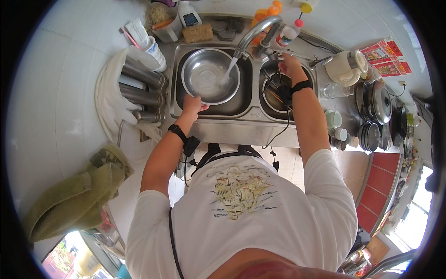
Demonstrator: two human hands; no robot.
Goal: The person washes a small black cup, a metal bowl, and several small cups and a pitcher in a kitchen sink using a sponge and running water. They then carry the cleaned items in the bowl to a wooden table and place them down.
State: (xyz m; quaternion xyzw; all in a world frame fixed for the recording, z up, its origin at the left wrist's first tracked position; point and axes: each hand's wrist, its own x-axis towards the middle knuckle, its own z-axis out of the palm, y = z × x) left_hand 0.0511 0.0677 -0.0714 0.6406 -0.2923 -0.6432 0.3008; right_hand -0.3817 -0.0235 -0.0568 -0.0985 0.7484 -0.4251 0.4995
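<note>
A shiny stainless steel basin (pixel 200 75) sits in the left bowl of a double sink (pixel 248 108), holding some water. My left hand (pixel 193 106) grips its near rim, thumb on the edge and fingers below. Water (pixel 230 69) runs into the basin from a chrome faucet (pixel 256 29) swung over the left bowl. My right hand (pixel 290 66) is at the faucet's lever (pixel 274 55), fingertips against or very close to it; the exact grip is hard to see. Under that wrist, a metal pot (pixel 267 101) with long thin utensils stands in the right bowl, partly hidden by a dangling black cable.
Behind the sink are a sponge-like block (pixel 197 33), a white spray bottle (pixel 189 14) and a red-capped bottle (pixel 288 34). On the right counter stand a cream kettle (pixel 345 66), a glass jug (pixel 336 90), cups and stacked dark bowls (pixel 369 136). A green towel (pixel 76 195) hangs at left.
</note>
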